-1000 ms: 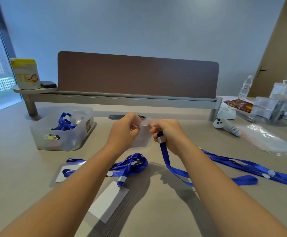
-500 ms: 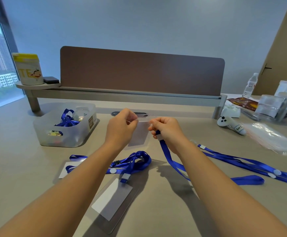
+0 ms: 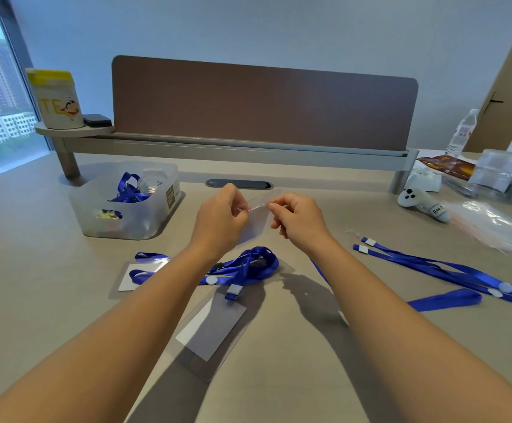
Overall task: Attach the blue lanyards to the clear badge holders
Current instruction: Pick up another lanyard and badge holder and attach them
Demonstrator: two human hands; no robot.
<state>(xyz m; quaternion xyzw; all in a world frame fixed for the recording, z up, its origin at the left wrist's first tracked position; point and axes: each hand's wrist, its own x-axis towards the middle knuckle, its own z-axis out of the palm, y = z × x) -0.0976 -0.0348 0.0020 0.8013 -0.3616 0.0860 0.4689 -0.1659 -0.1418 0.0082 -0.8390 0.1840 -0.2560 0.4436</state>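
Note:
My left hand [image 3: 221, 216] pinches the left top corner of a clear badge holder [image 3: 256, 222], held above the table. My right hand [image 3: 300, 221] pinches the holder's top edge from the right. A blue lanyard [image 3: 320, 271] trails from under that wrist down to the table; its clip end is hidden inside my fingers. Below my hands lies a badge holder [image 3: 212, 328] with a coiled blue lanyard [image 3: 248, 264] clipped to it. A second holder with a lanyard [image 3: 140, 274] lies to the left. Loose blue lanyards [image 3: 431, 267] stretch across the table at right.
A translucent bin [image 3: 126, 209] with lanyards and small items stands at the left. A brown divider panel [image 3: 263, 105] closes off the back. A white controller [image 3: 422, 203], plastic bags [image 3: 492, 227], clear boxes and a water bottle [image 3: 462, 132] crowd the right side.
The lanyard's white clip end, seen below my right fingers earlier, is now hidden in my hand. The holder has tilted so that its top edge lies between both hands.

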